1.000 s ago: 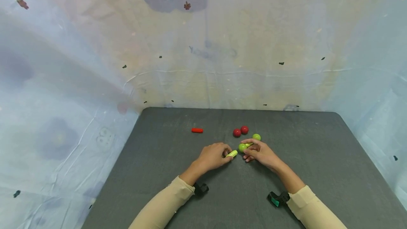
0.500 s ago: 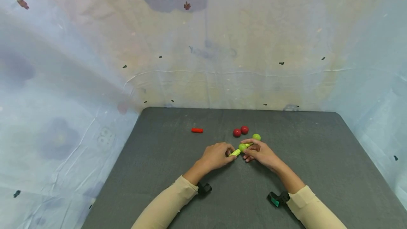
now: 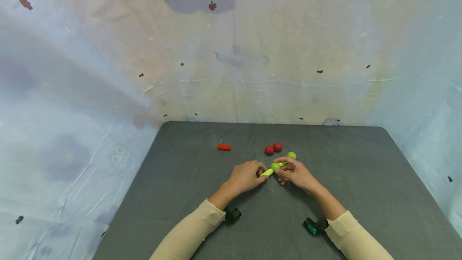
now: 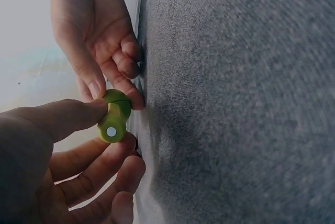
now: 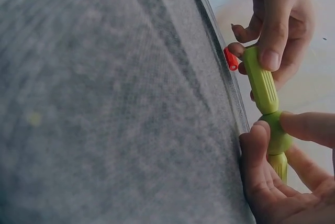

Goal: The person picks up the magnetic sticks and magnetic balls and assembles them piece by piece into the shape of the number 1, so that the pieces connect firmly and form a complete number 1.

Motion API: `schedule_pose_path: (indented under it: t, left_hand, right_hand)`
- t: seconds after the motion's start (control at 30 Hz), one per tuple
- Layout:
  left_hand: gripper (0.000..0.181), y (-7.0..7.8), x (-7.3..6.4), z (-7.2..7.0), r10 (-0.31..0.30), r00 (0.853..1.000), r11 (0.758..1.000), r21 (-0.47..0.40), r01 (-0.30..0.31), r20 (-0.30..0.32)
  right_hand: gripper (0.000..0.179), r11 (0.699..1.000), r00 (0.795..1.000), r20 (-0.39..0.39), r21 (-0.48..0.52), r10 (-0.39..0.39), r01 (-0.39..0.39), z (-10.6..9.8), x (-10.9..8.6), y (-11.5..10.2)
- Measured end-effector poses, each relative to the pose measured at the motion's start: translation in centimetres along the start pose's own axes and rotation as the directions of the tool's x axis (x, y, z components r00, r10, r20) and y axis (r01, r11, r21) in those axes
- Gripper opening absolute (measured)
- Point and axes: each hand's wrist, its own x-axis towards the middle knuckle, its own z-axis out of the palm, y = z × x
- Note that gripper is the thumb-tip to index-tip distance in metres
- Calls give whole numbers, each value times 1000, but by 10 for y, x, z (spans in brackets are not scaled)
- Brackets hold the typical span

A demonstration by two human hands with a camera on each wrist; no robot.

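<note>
My left hand point(image 3: 245, 177) pinches a short yellow-green ribbed rod point(image 5: 261, 80) between thumb and fingers. The rod's far end meets a green ball point(image 5: 278, 134), which my right hand point(image 3: 298, 176) grips with thumb and fingertips. Beyond this ball a second yellow-green rod point(image 5: 279, 165) continues, partly hidden by the right fingers. In the head view another green ball point(image 3: 291, 155) sits past the right fingertips, in line with that rod. The left wrist view looks along the held rod, whose near end shows a white round spot point(image 4: 111, 132).
Two dark red balls point(image 3: 269, 150) lie close together on the grey table point(image 3: 195, 163), just behind the hands. A red rod point(image 3: 223, 147) lies farther left. A patterned cloth point(image 3: 252, 91) hangs behind the table and at both sides.
My left hand has shifted slightly right with its rod, closing the gap to the green ball. My right hand has stayed in place.
</note>
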Motion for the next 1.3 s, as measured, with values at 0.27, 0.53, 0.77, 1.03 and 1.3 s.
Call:
schedule_pose_path:
  t: [0.27,0.53,0.77,1.03,1.3]
  left_hand:
    - [24,-1,0,1,-9,1000,1000,-12,9,4]
    - [27,-6,6,1,-16,1000,999,-50,16,1]
    - [25,-12,15,-3,-10,1000,999,-35,10,-11]
    - [25,-16,32,-6,-10,1000,1000,-19,10,-7]
    - [29,-27,51,-5,-39,999,999,20,40,-30]
  right_hand:
    - [44,999,999,-33,-48,-11,9,0,-1,0]
    - [43,998,997,-69,-55,16,-19,-1,1,1]
    - [42,998,997,-72,-59,21,-26,0,1,2]
    - [44,998,998,-61,-55,27,-30,-1,0,-1]
    - [45,998,998,-59,-52,24,-27,-2,0,0]
